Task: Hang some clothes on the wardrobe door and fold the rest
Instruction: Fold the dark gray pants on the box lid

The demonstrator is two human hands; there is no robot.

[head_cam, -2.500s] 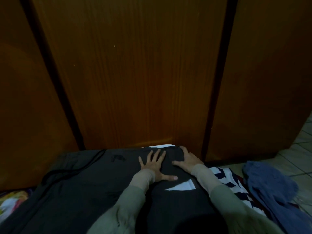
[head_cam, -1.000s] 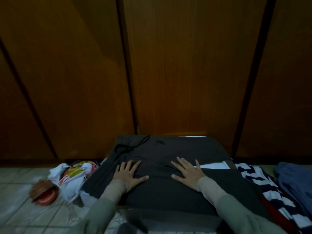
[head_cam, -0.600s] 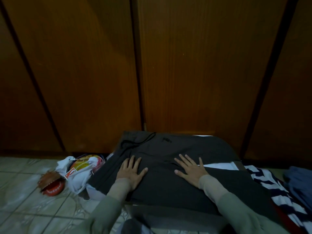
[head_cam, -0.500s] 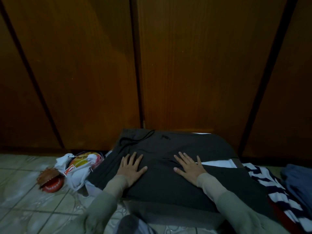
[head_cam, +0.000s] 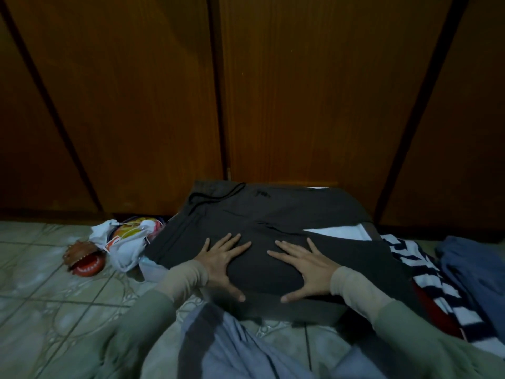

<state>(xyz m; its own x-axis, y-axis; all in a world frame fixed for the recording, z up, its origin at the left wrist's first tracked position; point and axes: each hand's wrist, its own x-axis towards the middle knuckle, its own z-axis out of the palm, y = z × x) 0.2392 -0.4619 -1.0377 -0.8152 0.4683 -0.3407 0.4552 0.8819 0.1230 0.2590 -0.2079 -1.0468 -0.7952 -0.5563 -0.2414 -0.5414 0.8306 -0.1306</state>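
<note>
There is one view only, from the camera on my head. It looks forward and down, low and close over the tiled floor, and squarely faces the wooden wardrobe doors, which fill its upper half just ahead of me.

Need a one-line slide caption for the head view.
Both hands, left and right, press flat on folded dark trousers before wardrobe doors.

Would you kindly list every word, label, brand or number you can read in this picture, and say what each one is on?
No text here is legible.
Small dark logo on the dark grey garment: too dim and small to read.
Red-and-yellow print on the white bag: crumpled and blurred, unreadable.
</note>
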